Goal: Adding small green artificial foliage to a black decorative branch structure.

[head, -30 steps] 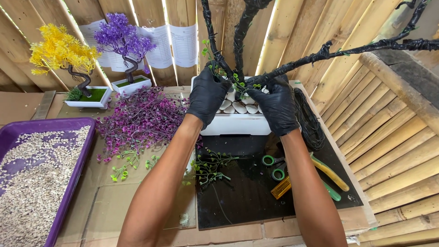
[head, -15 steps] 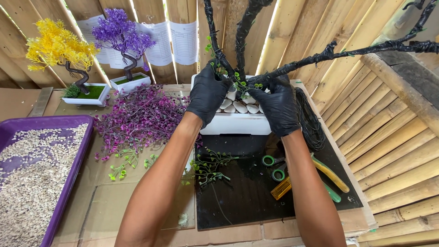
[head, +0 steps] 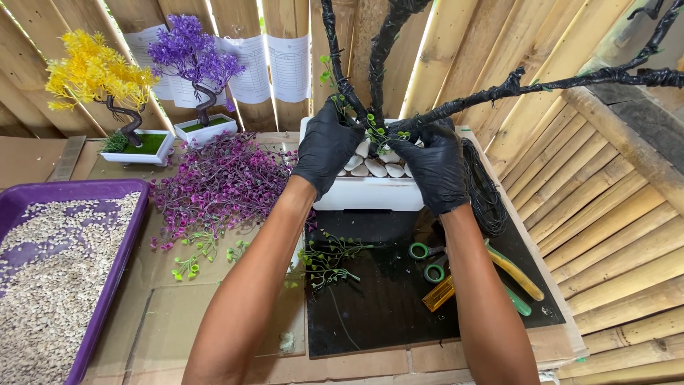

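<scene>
Now | hands: left hand and right hand both clamped on black wrapped trunk | white pot below

Matt black rubbery gloves, glossy tape-wrapped trunk, smooth white pebbles, rough bamboo wall

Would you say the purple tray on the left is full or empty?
Largely full: the purple tray holds a layer of pale gravel, though purple patches of its floor show through.
</scene>
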